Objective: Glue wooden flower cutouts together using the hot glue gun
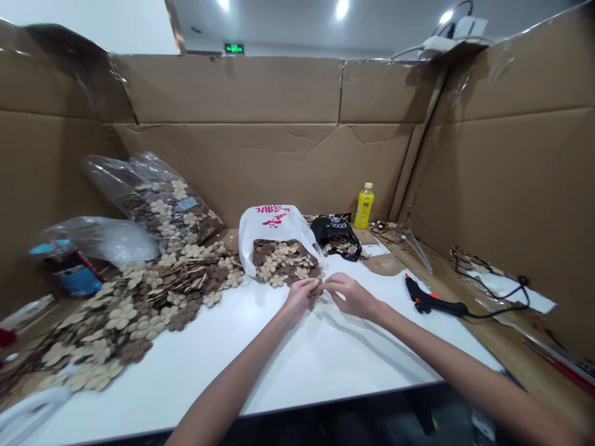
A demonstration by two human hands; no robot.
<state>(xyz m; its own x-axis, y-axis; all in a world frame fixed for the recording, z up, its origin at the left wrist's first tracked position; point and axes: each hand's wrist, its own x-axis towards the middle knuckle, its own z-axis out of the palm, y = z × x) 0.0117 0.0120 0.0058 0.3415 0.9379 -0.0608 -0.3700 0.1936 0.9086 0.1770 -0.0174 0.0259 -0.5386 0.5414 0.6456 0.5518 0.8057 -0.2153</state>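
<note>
My left hand (300,300) is closed around a small dark brown flower cutout (317,289), mostly hidden by the fingers. From the other side, my right hand (352,297) pinches at the same flower, thumb and forefinger close together. Both hands are over the white tabletop (297,371). Just beyond them lies a white plastic bag (274,223), its mouth facing me and spilling beige and brown flower cutouts (283,263). A black plastic bag (332,230) with more cutouts sits to its right.
A large heap of flower cutouts (153,303) covers the left side, with a clear bag (171,210) of more behind. On the right lie a black glue gun (434,300) and its cord. A yellow bottle (364,207) stands at the back. Cardboard walls (232,148) enclose the table.
</note>
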